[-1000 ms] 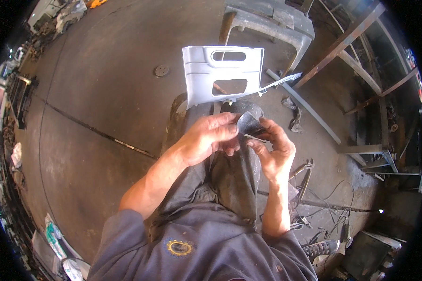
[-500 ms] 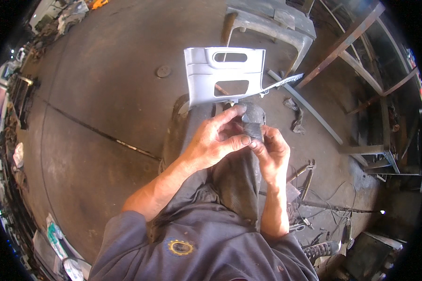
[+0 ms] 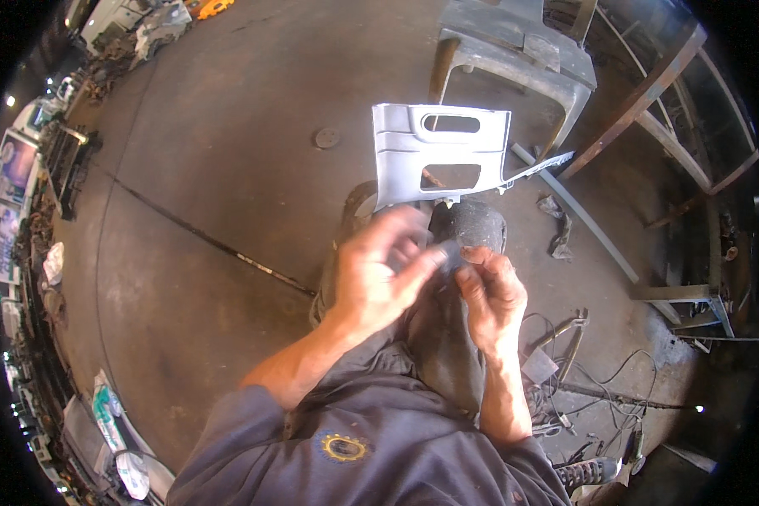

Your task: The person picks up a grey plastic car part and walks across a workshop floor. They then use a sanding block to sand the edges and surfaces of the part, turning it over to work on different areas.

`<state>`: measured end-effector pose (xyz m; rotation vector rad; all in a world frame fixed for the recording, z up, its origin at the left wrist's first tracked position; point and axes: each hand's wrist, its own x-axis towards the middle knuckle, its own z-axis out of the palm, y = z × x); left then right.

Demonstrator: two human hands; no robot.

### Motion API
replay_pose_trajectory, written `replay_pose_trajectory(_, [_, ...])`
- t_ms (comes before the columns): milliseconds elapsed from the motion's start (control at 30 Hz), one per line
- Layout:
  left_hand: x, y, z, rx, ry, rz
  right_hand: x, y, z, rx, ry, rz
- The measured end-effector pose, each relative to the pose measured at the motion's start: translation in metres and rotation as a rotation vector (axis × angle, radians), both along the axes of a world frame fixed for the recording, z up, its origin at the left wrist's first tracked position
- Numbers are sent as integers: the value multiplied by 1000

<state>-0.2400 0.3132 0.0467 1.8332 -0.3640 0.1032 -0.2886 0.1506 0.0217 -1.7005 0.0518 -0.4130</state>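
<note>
A small dark grey folded sheet [image 3: 452,255], its kind too unclear to name, sits between my hands above my knees. My right hand [image 3: 492,291] pinches it between thumb and fingers. At its left edge is the thumb tip of my left hand [image 3: 378,268]; the other fingers of that hand are smeared by motion, so their grip is unclear. Just beyond my hands stands a light grey plastic trim panel [image 3: 401,152] with two slots, its lower edge by my knees. A narrow arm of the panel reaches out to the right.
A worn grey plastic stool [image 3: 514,63] stands beyond the panel. To the right are a rusty metal frame [image 3: 641,97] and a grey bar [image 3: 594,221] on the floor. Cables [image 3: 616,392] and tools lie at lower right. A dark strip [image 3: 219,243] crosses the floor at left.
My left fingers have moved off the dark sheet's far end and are blurred; less of the sheet shows. My right hand keeps its pinch. The whole view has shifted, so the panel appears lower and farther right.
</note>
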Motion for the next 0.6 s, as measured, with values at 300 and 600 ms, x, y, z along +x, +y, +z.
replay_pose_trajectory(300, [69,16,15,159,286,-97,65,29,21,-36,149,-92])
replay_pose_trajectory(600, [66,13,-17,138,88,-58,57,33,10,-240,94,-138])
